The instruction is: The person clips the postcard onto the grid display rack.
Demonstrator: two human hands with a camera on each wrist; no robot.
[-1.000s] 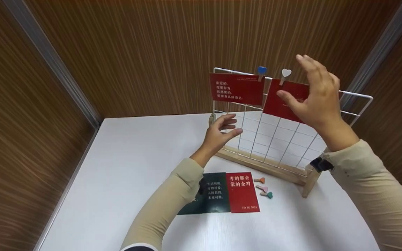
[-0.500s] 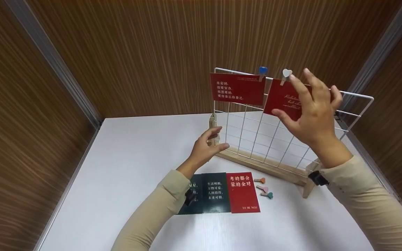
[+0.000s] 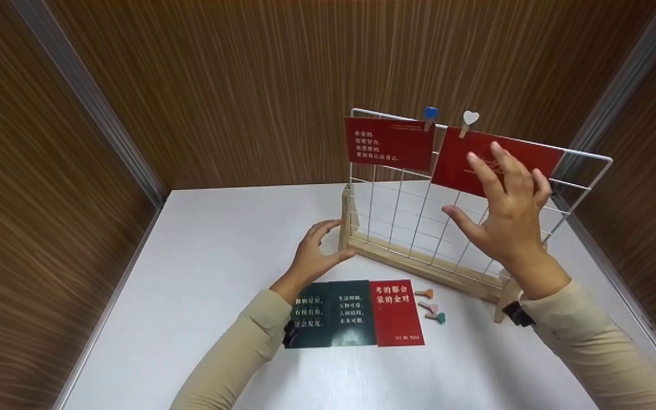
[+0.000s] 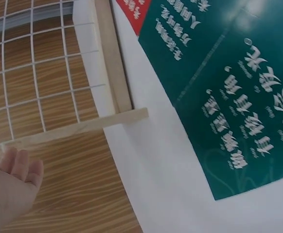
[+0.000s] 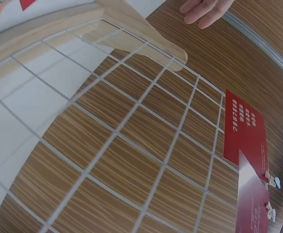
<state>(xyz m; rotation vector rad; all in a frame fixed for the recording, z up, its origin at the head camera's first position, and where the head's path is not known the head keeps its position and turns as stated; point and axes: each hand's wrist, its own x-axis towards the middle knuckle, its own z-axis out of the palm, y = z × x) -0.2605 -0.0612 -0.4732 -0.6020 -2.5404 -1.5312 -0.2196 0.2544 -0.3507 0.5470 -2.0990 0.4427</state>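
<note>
A white wire grid (image 3: 590, 154) stands upright in a wooden base (image 3: 419, 265). Two red cards hang on it: the left card (image 3: 388, 142) by a blue heart clothespin (image 3: 430, 113), the right card (image 3: 456, 165) by a white heart clothespin (image 3: 470, 118). My right hand (image 3: 510, 210), fingers spread, is in front of the right card and covers part of its lower edge; it holds nothing. My left hand (image 3: 312, 256), thumb and fingers apart, is beside the base's left wooden upright (image 3: 345, 216); I cannot tell if it touches.
On the white table (image 3: 220, 239) lie two dark green cards (image 3: 353, 336) and a red card (image 3: 399, 319) in a row. Right of them are small clothespins with orange (image 3: 428, 294), pink (image 3: 432, 308) and green (image 3: 439, 319) hearts. Wood-grain panels (image 3: 248, 85) enclose the table.
My left hand has moved down and left, from in front of the grid to the base's left upright. My right hand has come down, uncovering more of the right card. The cards stay clipped.
</note>
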